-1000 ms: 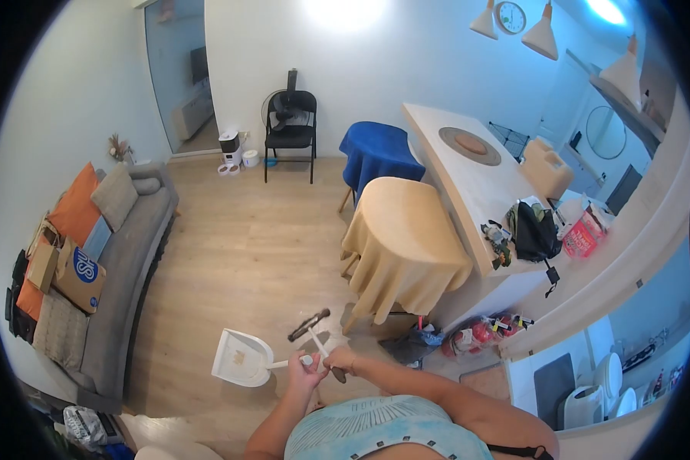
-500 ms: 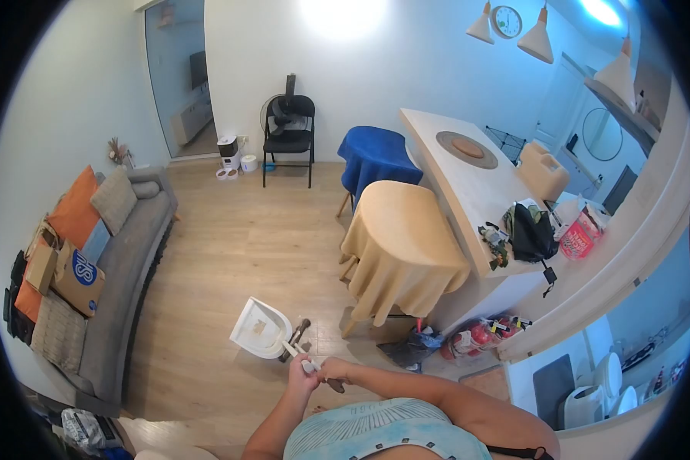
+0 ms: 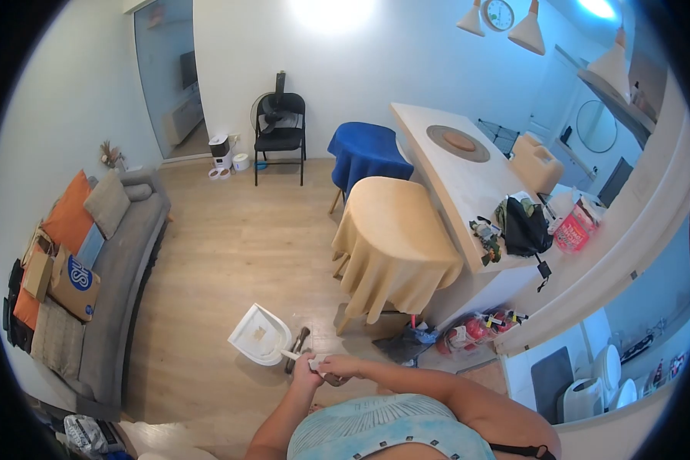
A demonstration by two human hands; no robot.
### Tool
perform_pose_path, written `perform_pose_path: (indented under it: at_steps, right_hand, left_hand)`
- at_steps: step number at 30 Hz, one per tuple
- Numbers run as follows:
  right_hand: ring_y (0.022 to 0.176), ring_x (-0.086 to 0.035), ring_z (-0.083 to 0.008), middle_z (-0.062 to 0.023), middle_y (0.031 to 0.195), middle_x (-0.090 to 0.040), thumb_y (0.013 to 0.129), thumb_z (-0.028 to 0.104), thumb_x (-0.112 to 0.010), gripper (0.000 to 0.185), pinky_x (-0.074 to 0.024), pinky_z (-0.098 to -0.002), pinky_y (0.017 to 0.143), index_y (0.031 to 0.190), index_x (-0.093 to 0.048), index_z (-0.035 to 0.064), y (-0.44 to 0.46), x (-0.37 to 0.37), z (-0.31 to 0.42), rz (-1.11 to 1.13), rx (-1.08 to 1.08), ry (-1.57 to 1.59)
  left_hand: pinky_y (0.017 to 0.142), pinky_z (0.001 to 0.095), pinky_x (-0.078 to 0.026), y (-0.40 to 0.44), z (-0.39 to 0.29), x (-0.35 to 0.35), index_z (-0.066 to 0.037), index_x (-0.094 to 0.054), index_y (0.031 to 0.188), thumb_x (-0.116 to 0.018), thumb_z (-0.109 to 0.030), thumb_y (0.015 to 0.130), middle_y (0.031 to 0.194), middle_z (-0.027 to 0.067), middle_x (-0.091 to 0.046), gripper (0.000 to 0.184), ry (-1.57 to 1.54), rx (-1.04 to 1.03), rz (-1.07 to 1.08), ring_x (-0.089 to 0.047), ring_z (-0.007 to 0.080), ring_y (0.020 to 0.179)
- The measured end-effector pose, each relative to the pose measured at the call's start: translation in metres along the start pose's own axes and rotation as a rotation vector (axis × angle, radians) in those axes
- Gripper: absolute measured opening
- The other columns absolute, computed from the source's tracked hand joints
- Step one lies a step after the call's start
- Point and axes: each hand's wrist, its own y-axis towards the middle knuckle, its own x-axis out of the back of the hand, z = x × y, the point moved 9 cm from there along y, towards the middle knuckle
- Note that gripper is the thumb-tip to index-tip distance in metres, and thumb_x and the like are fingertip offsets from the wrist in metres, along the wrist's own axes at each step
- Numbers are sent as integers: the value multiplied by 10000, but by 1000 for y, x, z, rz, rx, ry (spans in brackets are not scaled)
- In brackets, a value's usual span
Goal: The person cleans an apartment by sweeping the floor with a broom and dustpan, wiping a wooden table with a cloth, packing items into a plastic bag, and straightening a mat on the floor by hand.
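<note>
A white dustpan (image 3: 254,337) rests on the wood floor, with a light patch of debris or a label inside. Its pale handle reaches up to my left hand (image 3: 307,371), whose fingers are wrapped round it. Beside the pan's right edge is the dark narrow head of a broom (image 3: 300,340). My right hand (image 3: 340,369) is closed close by the left one, apparently round the broom's handle; both handles are foreshortened and partly covered by the fingers.
A grey sofa (image 3: 119,264) with cushions and boxes runs along the left. Tables under a tan cloth (image 3: 395,230) and a blue cloth (image 3: 372,153) stand by the counter (image 3: 468,184). A black bag (image 3: 406,345) lies below. Farther off is a black chair (image 3: 280,140).
The view has shifted slightly. My hands have drawn a little closer together on the handles, and the dustpan sits marginally lower in view.
</note>
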Motion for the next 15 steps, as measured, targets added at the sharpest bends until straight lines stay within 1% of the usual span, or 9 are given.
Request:
perform_pose_path:
  at_steps: [2,4,6,8,10,12,13,14,15]
  right_hand:
    - [591,-550,-134,-77,693,-587,750,294,-536,248,-432,-268,458,728,-589,53,-8,21,-7,-75,25,62]
    - [711,-570,-153,-78,816,-608,772,348,-541,301,-463,-276,589,869,-604,70,-12,57,-12,-189,144,-105]
    - [692,-541,-135,-41,769,-586,796,326,-544,312,-462,-269,609,955,-592,61,-33,103,-12,-381,225,-280]
    - [693,-549,-123,-53,792,-596,790,297,-559,276,-463,-272,587,930,-606,65,-44,158,-37,-562,304,-136]
    - [789,-588,-192,-109,864,-617,784,291,-525,273,-447,-308,723,914,-609,65,-86,214,-45,-872,238,-187]
    - [815,-576,-250,-142,841,-603,780,241,-514,232,-441,-354,731,869,-609,49,-156,251,-20,-1144,114,-207]
    - [770,-568,-265,-147,794,-587,775,209,-515,192,-438,-383,704,852,-606,58,-179,281,-19,-1431,294,-499]
    - [810,-538,-291,-142,857,-558,752,190,-537,204,-430,-379,707,914,-578,73,-201,298,-16,-1558,251,-613]
    - [863,-514,-301,-134,931,-530,738,191,-548,253,-421,-384,731,971,-554,93,-224,321,-17,-1674,222,-712]
  left_hand:
    - [479,359,-417,-6,-11,17,-45,-364,842,-497,-149,676,720,105,-433,236,-7,-87,-149,-457,235,568]
    - [441,337,-391,-13,-13,21,-49,-363,840,-504,-140,663,709,104,-418,243,-19,-131,-201,-438,227,542]
    - [404,316,-365,-14,-17,32,-53,-362,838,-511,-130,650,698,103,-404,251,-29,-169,-256,-418,219,516]
    - [371,286,-339,-10,-18,44,-67,-358,843,-517,-109,632,679,98,-390,268,-106,-130,-222,-395,199,474]
    - [369,281,-338,-11,-21,51,-74,-348,835,-512,-103,629,665,90,-382,266,-118,-130,-221,-390,196,462]
    - [368,276,-337,-15,-19,55,-80,-338,828,-506,-98,625,651,81,-373,265,-131,-128,-222,-384,194,449]
    - [365,271,-335,-25,-31,50,-86,-329,814,-504,-96,622,642,76,-366,260,80,-305,-181,-380,191,443]
    - [363,267,-333,-34,-41,42,-92,-320,800,-502,-95,620,634,71,-360,256,292,-478,-137,-375,189,437]
    - [363,267,-333,-29,-41,50,-92,-320,800,-502,-95,620,634,71,-360,256,292,-475,-139,-375,189,437]
